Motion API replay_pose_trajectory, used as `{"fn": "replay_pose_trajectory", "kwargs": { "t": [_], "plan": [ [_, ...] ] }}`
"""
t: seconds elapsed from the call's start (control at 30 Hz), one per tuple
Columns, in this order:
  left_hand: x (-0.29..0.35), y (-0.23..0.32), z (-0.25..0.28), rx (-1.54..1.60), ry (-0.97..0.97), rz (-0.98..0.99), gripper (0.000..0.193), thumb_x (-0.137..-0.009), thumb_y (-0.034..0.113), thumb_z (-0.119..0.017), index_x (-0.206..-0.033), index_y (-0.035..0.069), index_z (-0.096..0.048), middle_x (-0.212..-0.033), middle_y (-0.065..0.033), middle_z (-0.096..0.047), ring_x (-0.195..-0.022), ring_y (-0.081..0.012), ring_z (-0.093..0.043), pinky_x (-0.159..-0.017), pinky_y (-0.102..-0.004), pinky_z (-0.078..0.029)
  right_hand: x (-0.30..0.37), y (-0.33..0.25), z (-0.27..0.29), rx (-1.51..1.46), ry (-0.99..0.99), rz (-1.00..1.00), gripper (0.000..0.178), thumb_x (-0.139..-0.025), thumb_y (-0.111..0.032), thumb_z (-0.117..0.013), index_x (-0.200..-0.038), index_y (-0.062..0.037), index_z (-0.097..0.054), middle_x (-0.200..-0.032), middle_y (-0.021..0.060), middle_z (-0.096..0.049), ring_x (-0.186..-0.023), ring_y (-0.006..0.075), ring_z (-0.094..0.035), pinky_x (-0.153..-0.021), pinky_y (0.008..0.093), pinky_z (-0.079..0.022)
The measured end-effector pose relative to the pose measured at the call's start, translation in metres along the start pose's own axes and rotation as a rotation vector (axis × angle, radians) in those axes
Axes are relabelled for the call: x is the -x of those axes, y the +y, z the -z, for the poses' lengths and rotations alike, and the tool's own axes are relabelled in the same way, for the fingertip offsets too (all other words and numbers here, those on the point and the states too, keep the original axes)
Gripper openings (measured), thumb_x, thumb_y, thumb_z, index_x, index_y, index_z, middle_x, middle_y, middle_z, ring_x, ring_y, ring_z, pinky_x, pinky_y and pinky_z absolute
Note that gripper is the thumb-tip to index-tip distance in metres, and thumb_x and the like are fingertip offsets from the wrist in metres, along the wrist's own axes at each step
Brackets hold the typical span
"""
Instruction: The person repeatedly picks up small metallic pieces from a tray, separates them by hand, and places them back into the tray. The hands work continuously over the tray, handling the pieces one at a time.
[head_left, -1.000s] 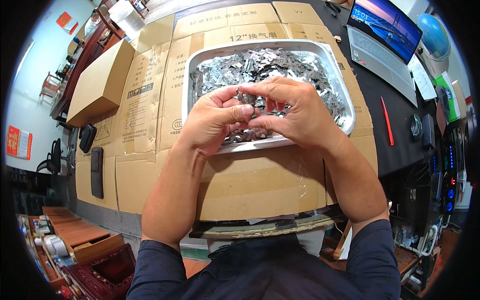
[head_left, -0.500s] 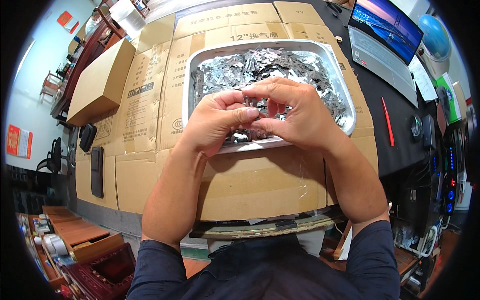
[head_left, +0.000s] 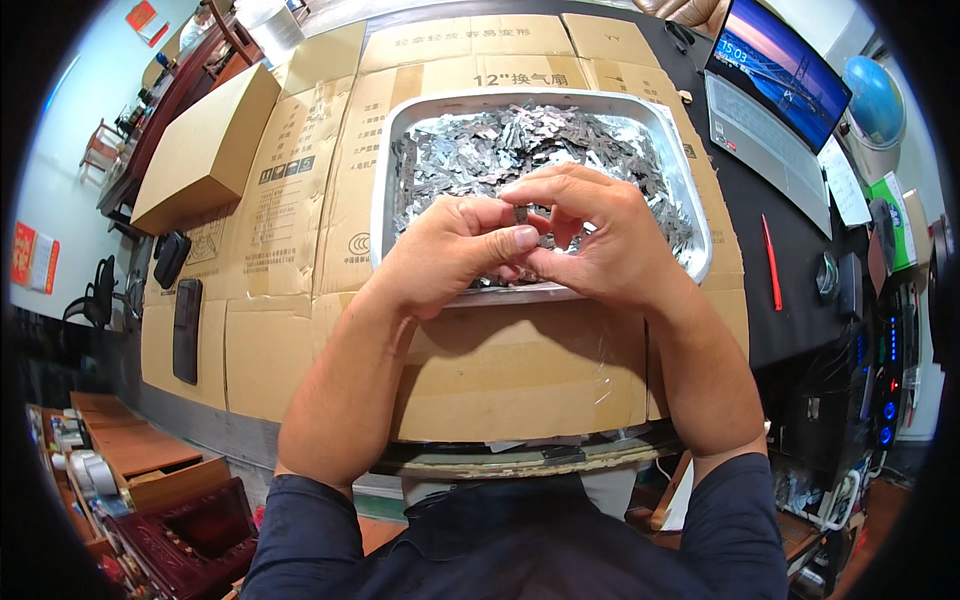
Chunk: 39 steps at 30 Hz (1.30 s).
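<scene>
My left hand (head_left: pixel 440 250) and my right hand (head_left: pixel 610 225) meet over the near edge of a shallow silver metal tray (head_left: pixel 381 190). Between their fingertips is a small dark metal strip (head_left: pixel 520 214), partly covered by the fingers. The left thumb and forefinger pinch it from one side, while the curled right forefinger touches its upper end; the right thumb lies lower. A heap of small, flat, grey and shiny metal strips (head_left: pixel 520 145) fills the tray behind and below my hands.
Flattened cardboard (head_left: pixel 520 370) lies under the tray. To the left are a closed cardboard box (head_left: pixel 205 155), a dark phone (head_left: pixel 187 330) and a black case (head_left: pixel 171 258). On the right, a red pen (head_left: pixel 771 262) and an open laptop (head_left: pixel 765 125) rest on a black surface.
The view has shifted slightly, so the tray appears a little lower. My fingers have changed position around the small strip, which now shows more plainly between the fingertips.
</scene>
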<state>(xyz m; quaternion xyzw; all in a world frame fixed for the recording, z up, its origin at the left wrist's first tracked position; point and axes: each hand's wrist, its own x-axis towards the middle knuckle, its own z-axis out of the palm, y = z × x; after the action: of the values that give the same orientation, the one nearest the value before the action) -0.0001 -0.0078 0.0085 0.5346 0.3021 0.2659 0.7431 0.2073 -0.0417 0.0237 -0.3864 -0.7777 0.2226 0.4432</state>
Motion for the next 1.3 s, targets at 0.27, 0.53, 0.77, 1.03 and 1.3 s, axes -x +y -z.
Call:
{"fn": "replay_pose_trajectory", "kwargs": {
  "t": [0.27, 0.53, 0.77, 1.03, 1.3],
  "plan": [
    [-0.005, 0.000, 0.007, 0.153, 0.163, -0.107, 0.034, -0.107, 0.032, -0.058, -0.100, 0.001, -0.068, -0.079, -0.0052, -0.069, -0.072, -0.0128, -0.067, -0.067, -0.0260, -0.055, 0.001, 0.004, 0.004, -0.140, -0.008, -0.227, 0.049, -0.073, -0.006, -0.088, -0.118, -0.0031, -0.071, -0.099, 0.0030, -0.068, -0.066, 0.0055, -0.056, -0.059, 0.0211, -0.048],
    [-0.004, -0.004, 0.005, 0.152, 0.111, -0.120, 0.015, -0.101, 0.017, -0.068, -0.110, 0.005, -0.066, -0.090, -0.0025, -0.068, -0.080, -0.0088, -0.065, -0.069, -0.0224, -0.054, 0.001, 0.005, -0.002, -0.126, 0.052, -0.188, 0.051, -0.072, -0.011, -0.088, -0.120, -0.0049, -0.071, -0.085, 0.0037, -0.068, -0.062, 0.0071, -0.058, -0.057, 0.0240, -0.049],
    [-0.003, -0.005, 0.005, 0.241, 0.071, -0.074, 0.019, -0.091, 0.001, -0.075, -0.107, 0.003, -0.064, -0.095, -0.0086, -0.074, -0.083, -0.0118, -0.070, -0.073, -0.0232, -0.058, 0.002, 0.000, -0.008, 0.067, 0.050, -0.097, 0.050, -0.073, -0.006, -0.085, -0.121, -0.0089, -0.071, -0.094, 0.0066, -0.070, -0.063, 0.0105, -0.060, -0.058, 0.0255, -0.051],
    [-0.005, -0.007, 0.004, 0.195, 0.133, -0.119, 0.019, -0.090, 0.000, -0.076, -0.105, 0.002, -0.064, -0.095, -0.0105, -0.075, -0.081, -0.0135, -0.071, -0.072, -0.0243, -0.058, 0.001, -0.003, -0.009, 0.040, 0.027, -0.070, 0.050, -0.074, -0.006, -0.084, -0.122, -0.0074, -0.070, -0.101, 0.0086, -0.070, -0.065, 0.0138, -0.061, -0.061, 0.0278, -0.053],
    [-0.004, -0.007, -0.001, 0.030, 0.257, -0.221, 0.023, -0.090, 0.003, -0.076, -0.108, -0.005, -0.066, -0.091, -0.0079, -0.073, -0.084, -0.0128, -0.071, -0.070, -0.0257, -0.058, 0.000, -0.002, 0.001, -0.025, 0.056, -0.325, 0.027, -0.083, -0.020, -0.084, -0.095, 0.0002, -0.069, -0.080, 0.0085, -0.066, -0.067, 0.0133, -0.061, -0.060, 0.0285, -0.050]
  ]
}}
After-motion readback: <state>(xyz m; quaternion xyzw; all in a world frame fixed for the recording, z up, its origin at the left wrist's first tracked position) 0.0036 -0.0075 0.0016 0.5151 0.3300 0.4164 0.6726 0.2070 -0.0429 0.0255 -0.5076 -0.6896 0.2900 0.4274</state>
